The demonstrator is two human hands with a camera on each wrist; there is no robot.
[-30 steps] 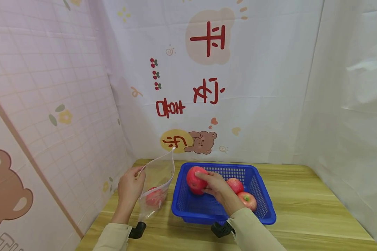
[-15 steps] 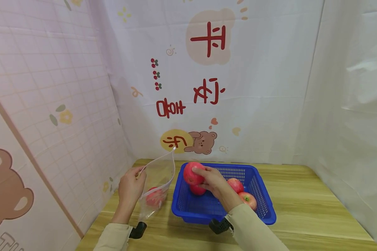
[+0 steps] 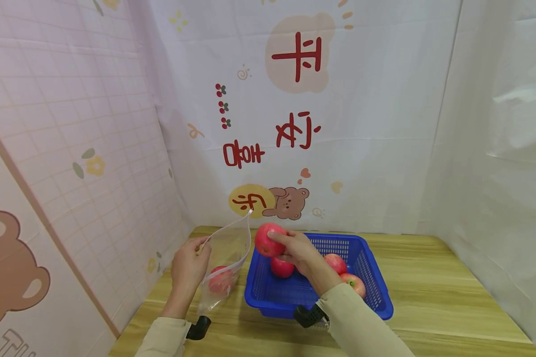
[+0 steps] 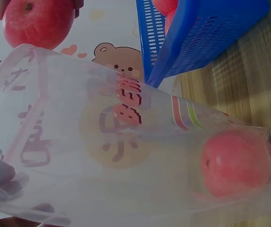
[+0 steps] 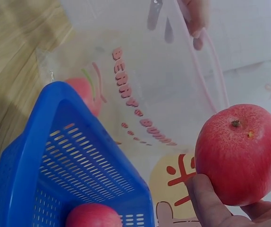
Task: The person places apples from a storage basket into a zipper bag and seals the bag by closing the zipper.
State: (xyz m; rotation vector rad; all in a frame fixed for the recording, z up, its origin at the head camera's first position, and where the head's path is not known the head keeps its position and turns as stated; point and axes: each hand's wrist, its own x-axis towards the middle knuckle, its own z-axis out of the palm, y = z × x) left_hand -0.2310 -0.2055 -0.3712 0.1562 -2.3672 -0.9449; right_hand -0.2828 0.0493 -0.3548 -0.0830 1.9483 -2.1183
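Nearest to us are two pale sleeves (image 3: 163, 338) with a black wrist device (image 3: 199, 328) at each cuff, over a wood-grain table (image 3: 433, 302). Just beyond, on the left, we see the left hand (image 3: 189, 263) pinching the mouth edge of a clear zip bag (image 3: 232, 248) between thumb and fingers; the mouth gapes, and one bagged apple (image 3: 221, 281) lies at the bottom, so we judge that a single fruit is already packed. The right hand (image 3: 301, 254) has thumb and fingers clamped on a second, the held apple (image 3: 263, 243), which is above the left rim of a blue basket (image 3: 384, 310), near the bag's opening but outside it; we cannot tell whether it touches the film. Left in the basket, we count three: a red apple (image 3: 282, 268) below the held one, a paler apple (image 3: 354, 284) toward the right, and a striped apple (image 3: 335, 263) just behind that. By our reckoning, then, most of the packing is undone. As for obstacles, the basket's side wall stands between its fruit and the bag, and the limp film looks likely to fold inward if bumped. Farthest off, we have a white backdrop (image 3: 384, 124) with red characters (image 3: 297, 57) and a cartoon bear (image 3: 291, 201).
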